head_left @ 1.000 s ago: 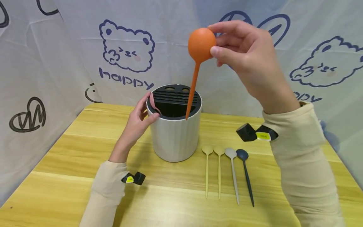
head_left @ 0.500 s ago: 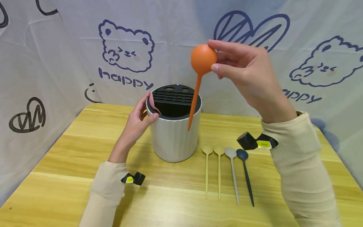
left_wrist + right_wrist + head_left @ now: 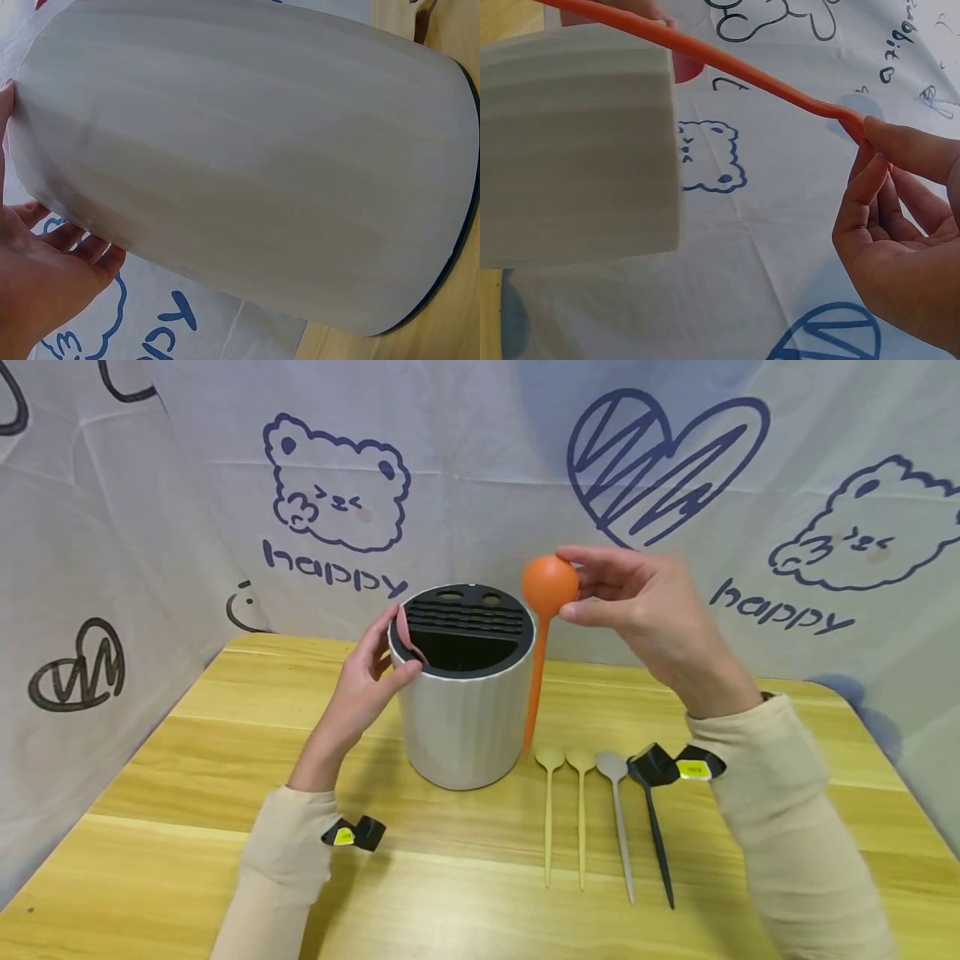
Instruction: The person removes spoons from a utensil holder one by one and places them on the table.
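Observation:
My right hand (image 3: 637, 602) pinches an orange spoon (image 3: 550, 585) by the edge of its round bowl, between thumb and fingers. The handle hangs down just right of a white ribbed utensil holder (image 3: 468, 731), its tip close to the tabletop. In the right wrist view the orange spoon (image 3: 727, 64) slants from my fingers past the holder (image 3: 585, 150). My left hand (image 3: 367, 672) grips the holder's left rim, thumb in front and fingers along the side. Beside those fingers, a pink spoon (image 3: 405, 631) stands in the holder's opening. Its lower part is hidden.
Two pale yellow spoons (image 3: 549, 810), a grey spoon (image 3: 615, 793) and a dark blue spoon (image 3: 658, 835) lie on the wooden table (image 3: 225, 777), right of the holder. The holder's black top (image 3: 468, 618) has slots, round holes and a wide opening. A printed cloth (image 3: 480, 527) hangs behind.
My right hand has lowered the orange spoon and brought it rightward, from over the holder's front rim to beside its right wall. The left hand and holder have stayed put.

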Tool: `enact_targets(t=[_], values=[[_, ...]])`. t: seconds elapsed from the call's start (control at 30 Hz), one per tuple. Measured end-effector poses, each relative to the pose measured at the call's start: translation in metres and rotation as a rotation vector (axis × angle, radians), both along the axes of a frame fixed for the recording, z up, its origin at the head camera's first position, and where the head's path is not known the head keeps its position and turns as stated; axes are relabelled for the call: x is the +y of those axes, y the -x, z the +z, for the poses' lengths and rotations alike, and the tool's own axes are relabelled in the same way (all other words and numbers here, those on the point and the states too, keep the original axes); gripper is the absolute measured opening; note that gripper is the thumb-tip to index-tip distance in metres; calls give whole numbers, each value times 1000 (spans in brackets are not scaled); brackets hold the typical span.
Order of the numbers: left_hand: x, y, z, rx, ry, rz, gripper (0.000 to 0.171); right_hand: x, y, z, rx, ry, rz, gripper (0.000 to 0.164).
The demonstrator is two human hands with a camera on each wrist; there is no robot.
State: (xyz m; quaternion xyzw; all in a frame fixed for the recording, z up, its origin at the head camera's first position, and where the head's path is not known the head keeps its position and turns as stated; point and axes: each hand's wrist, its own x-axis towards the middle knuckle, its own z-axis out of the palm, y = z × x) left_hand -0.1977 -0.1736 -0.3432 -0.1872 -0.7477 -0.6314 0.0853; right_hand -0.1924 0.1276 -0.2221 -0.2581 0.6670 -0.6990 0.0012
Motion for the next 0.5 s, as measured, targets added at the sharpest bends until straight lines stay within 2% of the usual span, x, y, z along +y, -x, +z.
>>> enact_targets(t=[0.2,0.5], values=[[0,0,0,-3,1,1,82,5,-1,-18,-35,-72,-7,50],[0,0,0,-8,-1,1,84,12,-7,-42,-79,-234,-63,51]])
